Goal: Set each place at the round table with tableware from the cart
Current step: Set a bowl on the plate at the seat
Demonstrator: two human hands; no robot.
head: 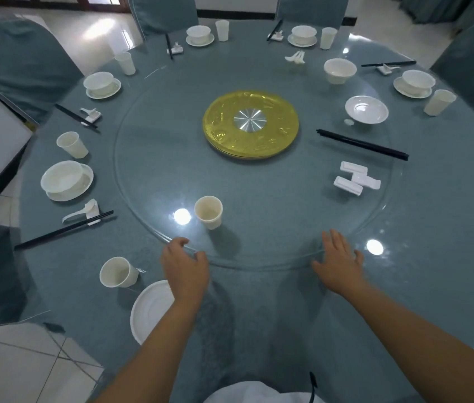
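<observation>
Head view: my left hand (184, 264) and right hand (338, 261) rest on the near rim of the glass turntable (154, 158), likely to rotate the spare pieces into reach. Both arms stretch forward; the left grip curls loosely over the edge, the right lies flat with fingers spread, neither holding anything. On the glass sit a cup (209, 212), chopsticks (362, 144), rests (356, 178) and bowls. The near place on the tabletop (433, 271) has only a plate (150, 311) and another cup (118, 271).

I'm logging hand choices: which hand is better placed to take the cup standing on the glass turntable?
Left. The left hand rests at the turntable's edge just below the cup; the right hand lies farther off to the side.
</observation>
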